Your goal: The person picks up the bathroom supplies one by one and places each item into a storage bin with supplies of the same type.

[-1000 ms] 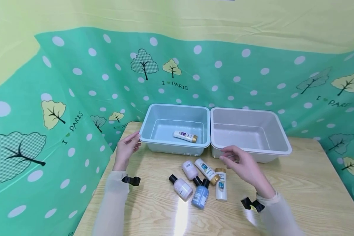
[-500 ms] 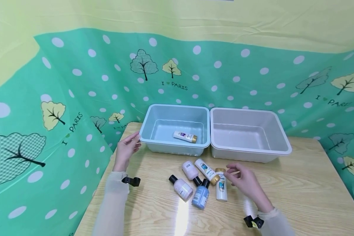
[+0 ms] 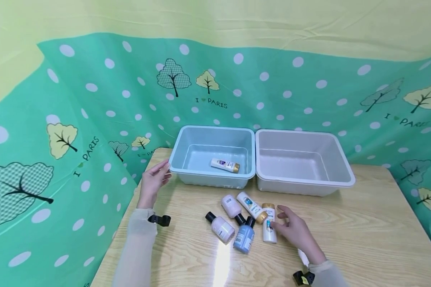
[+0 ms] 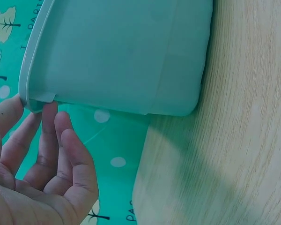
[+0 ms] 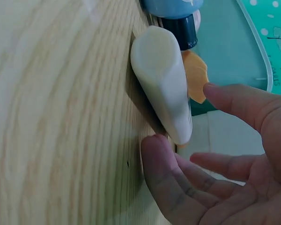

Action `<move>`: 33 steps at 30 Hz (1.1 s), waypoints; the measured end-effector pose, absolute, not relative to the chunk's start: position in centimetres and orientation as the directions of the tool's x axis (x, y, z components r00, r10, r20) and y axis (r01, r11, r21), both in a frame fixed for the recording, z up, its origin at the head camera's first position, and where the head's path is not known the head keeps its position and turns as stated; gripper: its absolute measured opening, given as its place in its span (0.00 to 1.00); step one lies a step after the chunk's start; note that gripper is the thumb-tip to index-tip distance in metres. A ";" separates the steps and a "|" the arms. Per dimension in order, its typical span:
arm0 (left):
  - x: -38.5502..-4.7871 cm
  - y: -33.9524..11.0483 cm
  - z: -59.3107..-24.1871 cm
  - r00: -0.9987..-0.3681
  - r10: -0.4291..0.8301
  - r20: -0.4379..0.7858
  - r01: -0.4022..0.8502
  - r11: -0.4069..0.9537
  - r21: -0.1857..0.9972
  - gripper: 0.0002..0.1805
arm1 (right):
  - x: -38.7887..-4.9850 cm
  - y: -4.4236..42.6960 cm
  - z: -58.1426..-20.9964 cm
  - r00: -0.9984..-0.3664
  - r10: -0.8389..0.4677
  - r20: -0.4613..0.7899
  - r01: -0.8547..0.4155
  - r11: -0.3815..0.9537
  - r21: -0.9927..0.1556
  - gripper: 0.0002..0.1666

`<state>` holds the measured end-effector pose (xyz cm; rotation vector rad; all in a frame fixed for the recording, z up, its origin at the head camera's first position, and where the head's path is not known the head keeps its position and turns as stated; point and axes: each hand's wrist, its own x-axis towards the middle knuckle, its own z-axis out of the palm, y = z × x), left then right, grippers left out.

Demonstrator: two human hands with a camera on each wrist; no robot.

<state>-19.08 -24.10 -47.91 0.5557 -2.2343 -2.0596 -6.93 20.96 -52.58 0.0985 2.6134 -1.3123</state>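
My left hand (image 3: 153,182) pinches the front left corner of the light blue bin (image 3: 215,180), thumb on the rim and fingertips beneath it, as the left wrist view shows. Beside a white bottle with a gold cap (image 3: 269,233) is my right hand (image 3: 295,229), thumb and fingers parted around its right side. In the right wrist view the white bottle (image 5: 161,79) lies on the table; whether a fingertip touches it I cannot tell. A second white gold-capped bottle (image 3: 249,204) lies against its cap. To the left are a blue bottle (image 3: 243,240) and two pale pink bottles with black caps (image 3: 222,230).
One white gold-capped bottle (image 3: 224,165) lies inside the blue bin. A grey bin (image 3: 305,187) stands right beside it. Behind both bins hangs a green patterned cloth (image 3: 287,79). The wooden table (image 3: 377,223) extends to the right.
My right hand has come down and toward me, from the grey bin's front edge to the right side of the white bottle. My left hand stays at the blue bin's corner.
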 end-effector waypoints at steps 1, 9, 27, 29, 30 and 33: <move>-19.1 -24.1 -47.9 -0.933 -0.295 -0.204 -0.227 0.047 0.973 0.26 | -7.0 20.8 -52.7 -0.975 -0.028 -0.220 0.159 0.602 -0.783 0.42; -19.0 -24.0 -47.9 -0.936 -0.295 -0.193 -0.214 0.042 0.976 0.25 | -7.3 19.6 -53.3 -0.981 0.003 -0.195 0.140 0.706 -0.694 0.39; -19.1 -24.0 -47.9 -0.937 -0.292 -0.191 -0.212 0.040 0.977 0.25 | -7.8 18.7 -53.4 -0.978 0.033 -0.205 0.170 0.689 -0.705 0.44; -19.1 -24.0 -47.9 -0.938 -0.292 -0.190 -0.210 0.039 0.977 0.25 | -7.8 18.9 -53.4 -0.974 0.041 -0.223 0.193 0.667 -0.720 0.43; -19.1 -24.0 -47.9 -0.938 -0.289 -0.189 -0.208 0.036 0.978 0.25 | -7.8 18.9 -53.4 -0.971 0.047 -0.234 0.206 0.661 -0.722 0.43; -19.1 -24.0 -48.0 -0.937 -0.294 -0.186 -0.204 0.030 0.979 0.25 | -7.7 19.1 -53.3 -0.966 0.046 -0.256 0.223 0.652 -0.724 0.44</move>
